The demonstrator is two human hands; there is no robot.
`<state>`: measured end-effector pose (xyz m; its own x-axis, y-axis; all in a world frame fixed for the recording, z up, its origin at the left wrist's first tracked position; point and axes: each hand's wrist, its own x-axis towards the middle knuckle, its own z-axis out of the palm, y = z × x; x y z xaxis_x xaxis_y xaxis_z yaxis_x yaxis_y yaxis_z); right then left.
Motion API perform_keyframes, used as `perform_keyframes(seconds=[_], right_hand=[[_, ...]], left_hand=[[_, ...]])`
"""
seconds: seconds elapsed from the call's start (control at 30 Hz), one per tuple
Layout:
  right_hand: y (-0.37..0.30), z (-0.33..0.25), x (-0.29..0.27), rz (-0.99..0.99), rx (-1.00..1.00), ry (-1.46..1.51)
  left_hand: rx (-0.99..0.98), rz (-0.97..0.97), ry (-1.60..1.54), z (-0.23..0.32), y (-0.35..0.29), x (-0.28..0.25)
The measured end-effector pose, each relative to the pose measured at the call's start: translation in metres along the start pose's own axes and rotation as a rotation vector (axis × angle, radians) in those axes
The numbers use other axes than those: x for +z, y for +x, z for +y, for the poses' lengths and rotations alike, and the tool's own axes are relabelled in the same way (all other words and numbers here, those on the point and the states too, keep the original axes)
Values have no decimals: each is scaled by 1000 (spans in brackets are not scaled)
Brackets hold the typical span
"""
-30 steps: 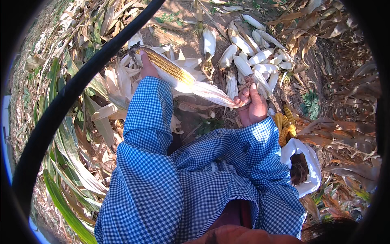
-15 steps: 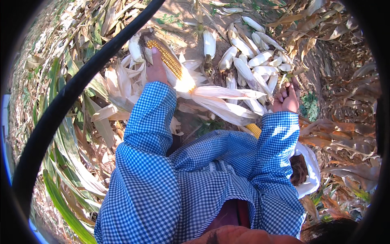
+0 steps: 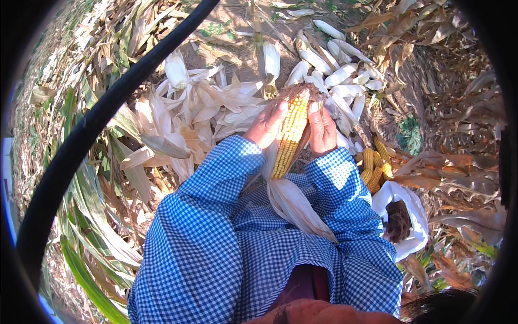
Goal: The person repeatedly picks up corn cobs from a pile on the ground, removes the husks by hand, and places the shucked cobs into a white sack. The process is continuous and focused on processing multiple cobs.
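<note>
Yellow corn cob [image 3: 290, 135] upright between left hand [image 3: 265, 125] and right hand [image 3: 322, 129]; both apparently clasp it.

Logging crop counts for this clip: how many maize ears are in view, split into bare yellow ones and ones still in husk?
Held yellow cob, gripped by left hand and right hand: 1
Bare yellow cobs on the ground: about 5
Ears in pale husk: about 12, overlapping
Total: about 18

yellow corn cob [image 3: 290, 132], pale cream husks [image 3: 194, 116], blue-white checked sleeves [image 3: 216, 216].
</note>
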<state>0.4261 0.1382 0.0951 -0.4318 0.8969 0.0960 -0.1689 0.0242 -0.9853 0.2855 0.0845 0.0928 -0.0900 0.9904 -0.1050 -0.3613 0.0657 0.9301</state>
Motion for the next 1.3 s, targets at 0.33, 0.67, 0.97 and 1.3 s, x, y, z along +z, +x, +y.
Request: perform_keyframes(seconds=[0.33, 0.67, 0.97, 1.3], right_hand=[[3, 13, -4, 79, 54, 305], [3, -9, -3, -70, 93, 241], [1, 29, -2, 64, -121, 492], [20, 6, -15, 453, 130, 579]], left_hand=[[-192, 106, -129, -10, 5, -2], [-452, -11, -32, -34, 14, -29], [-329, -137, -102, -31, 12, -29], [-130, 53, -151, 6, 2, 1]])
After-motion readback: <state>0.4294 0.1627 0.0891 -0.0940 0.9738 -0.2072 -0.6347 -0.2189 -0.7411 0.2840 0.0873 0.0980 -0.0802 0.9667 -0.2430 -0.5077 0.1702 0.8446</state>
